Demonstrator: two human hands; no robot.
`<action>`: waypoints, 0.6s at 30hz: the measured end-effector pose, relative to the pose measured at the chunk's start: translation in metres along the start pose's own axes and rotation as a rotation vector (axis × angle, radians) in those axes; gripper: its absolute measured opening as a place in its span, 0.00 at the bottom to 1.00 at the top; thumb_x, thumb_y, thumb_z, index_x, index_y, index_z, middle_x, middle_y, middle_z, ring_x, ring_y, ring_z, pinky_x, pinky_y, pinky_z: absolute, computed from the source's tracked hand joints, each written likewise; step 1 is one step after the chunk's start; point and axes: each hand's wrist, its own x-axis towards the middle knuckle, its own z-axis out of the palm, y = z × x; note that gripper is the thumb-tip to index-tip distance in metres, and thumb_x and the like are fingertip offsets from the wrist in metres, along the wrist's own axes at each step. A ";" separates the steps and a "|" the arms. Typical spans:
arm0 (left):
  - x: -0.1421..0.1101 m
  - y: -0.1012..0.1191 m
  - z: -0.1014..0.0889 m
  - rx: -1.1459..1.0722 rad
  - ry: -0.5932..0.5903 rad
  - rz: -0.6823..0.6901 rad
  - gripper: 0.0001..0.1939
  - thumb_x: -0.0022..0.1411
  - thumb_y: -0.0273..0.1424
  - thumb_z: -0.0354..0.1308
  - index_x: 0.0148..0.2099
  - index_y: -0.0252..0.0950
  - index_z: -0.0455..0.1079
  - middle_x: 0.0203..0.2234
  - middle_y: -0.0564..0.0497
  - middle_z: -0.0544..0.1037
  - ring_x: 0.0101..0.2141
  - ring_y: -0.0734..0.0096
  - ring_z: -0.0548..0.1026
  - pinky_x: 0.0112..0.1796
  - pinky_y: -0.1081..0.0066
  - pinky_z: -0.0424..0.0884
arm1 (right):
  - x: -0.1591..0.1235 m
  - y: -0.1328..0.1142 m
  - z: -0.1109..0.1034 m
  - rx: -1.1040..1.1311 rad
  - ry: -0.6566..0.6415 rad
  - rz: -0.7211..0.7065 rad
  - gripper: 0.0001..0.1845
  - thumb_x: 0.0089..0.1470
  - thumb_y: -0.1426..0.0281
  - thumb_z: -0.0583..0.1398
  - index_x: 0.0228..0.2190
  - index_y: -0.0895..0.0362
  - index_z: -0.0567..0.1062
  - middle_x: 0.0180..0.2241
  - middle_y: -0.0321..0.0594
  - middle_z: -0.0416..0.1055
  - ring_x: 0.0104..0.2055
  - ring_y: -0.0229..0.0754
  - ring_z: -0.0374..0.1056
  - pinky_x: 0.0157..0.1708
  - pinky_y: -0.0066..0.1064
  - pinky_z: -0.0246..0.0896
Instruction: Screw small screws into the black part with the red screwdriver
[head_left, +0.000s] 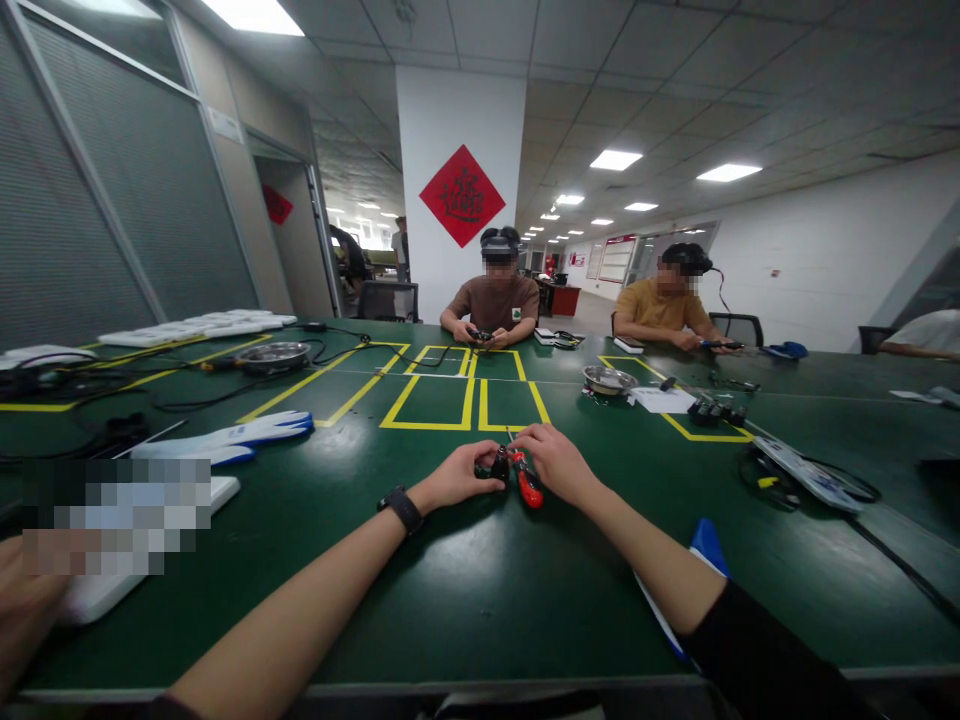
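Observation:
My left hand [459,478] is closed around a small black part [495,465] that rests on the green table [480,590], and a black watch sits on that wrist. My right hand [553,462] is closed on a screwdriver with a red and black handle [528,484]; its shaft points up toward the fingers and the black part. Both hands meet near the table's middle, just in front of yellow taped rectangles [465,402].
White and blue gloves [236,437] and black cables lie to the left, a metal bowl [271,355] further back left. Another bowl [607,378], paper and small black parts sit at the right. Two people sit across the table; a blue and white object [703,545] lies by my right forearm.

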 end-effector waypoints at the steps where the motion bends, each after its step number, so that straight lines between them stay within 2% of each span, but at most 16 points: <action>1: 0.000 0.001 0.000 -0.013 0.004 0.003 0.23 0.49 0.28 0.64 0.49 0.32 0.66 0.40 0.46 0.74 0.38 0.68 0.73 0.44 0.65 0.68 | -0.001 0.003 0.002 -0.027 -0.071 -0.014 0.18 0.50 0.83 0.54 0.39 0.54 0.72 0.44 0.43 0.68 0.46 0.43 0.61 0.44 0.35 0.58; 3: -0.001 0.003 0.001 -0.004 0.017 0.010 0.25 0.49 0.27 0.63 0.51 0.33 0.64 0.42 0.46 0.73 0.39 0.69 0.73 0.44 0.65 0.68 | -0.003 0.008 0.006 -0.056 -0.196 -0.020 0.17 0.47 0.83 0.56 0.37 0.54 0.72 0.45 0.42 0.66 0.45 0.43 0.62 0.40 0.32 0.59; 5: -0.002 0.007 0.002 0.049 0.031 0.025 0.25 0.50 0.26 0.62 0.51 0.34 0.64 0.42 0.46 0.74 0.40 0.68 0.72 0.45 0.66 0.67 | -0.004 0.009 0.008 -0.071 -0.250 -0.016 0.15 0.47 0.83 0.57 0.35 0.54 0.72 0.45 0.41 0.66 0.42 0.42 0.63 0.35 0.29 0.59; 8: -0.002 0.011 0.003 0.126 0.034 0.051 0.25 0.51 0.27 0.61 0.52 0.35 0.64 0.42 0.47 0.74 0.41 0.67 0.72 0.46 0.66 0.66 | -0.006 0.007 0.006 -0.063 -0.263 -0.015 0.12 0.47 0.82 0.57 0.31 0.54 0.70 0.40 0.40 0.68 0.39 0.41 0.63 0.31 0.27 0.57; 11: -0.002 0.013 0.004 0.165 0.051 0.055 0.27 0.51 0.30 0.62 0.53 0.35 0.63 0.42 0.47 0.74 0.42 0.65 0.71 0.46 0.65 0.66 | -0.006 0.004 0.001 0.014 -0.249 0.010 0.12 0.48 0.83 0.55 0.31 0.55 0.70 0.35 0.38 0.70 0.37 0.40 0.64 0.33 0.27 0.58; 14: -0.003 0.013 0.006 0.188 0.058 0.065 0.27 0.51 0.33 0.63 0.53 0.35 0.64 0.43 0.47 0.74 0.43 0.63 0.71 0.47 0.64 0.65 | -0.004 0.004 -0.003 0.131 -0.122 0.040 0.13 0.49 0.83 0.52 0.32 0.56 0.70 0.36 0.39 0.71 0.41 0.40 0.65 0.39 0.30 0.59; 16: -0.003 0.013 0.007 0.195 0.052 0.066 0.26 0.51 0.35 0.63 0.52 0.35 0.65 0.43 0.46 0.74 0.42 0.63 0.71 0.46 0.64 0.66 | -0.002 0.003 -0.007 0.208 0.043 0.066 0.15 0.50 0.82 0.51 0.36 0.56 0.70 0.40 0.41 0.71 0.45 0.42 0.65 0.44 0.34 0.59; 18: -0.002 0.013 0.008 0.187 0.044 0.053 0.25 0.51 0.36 0.63 0.51 0.34 0.65 0.41 0.47 0.74 0.41 0.64 0.71 0.45 0.64 0.66 | -0.001 -0.001 -0.010 0.290 0.219 0.119 0.14 0.53 0.78 0.51 0.40 0.55 0.69 0.43 0.43 0.71 0.44 0.43 0.66 0.45 0.37 0.60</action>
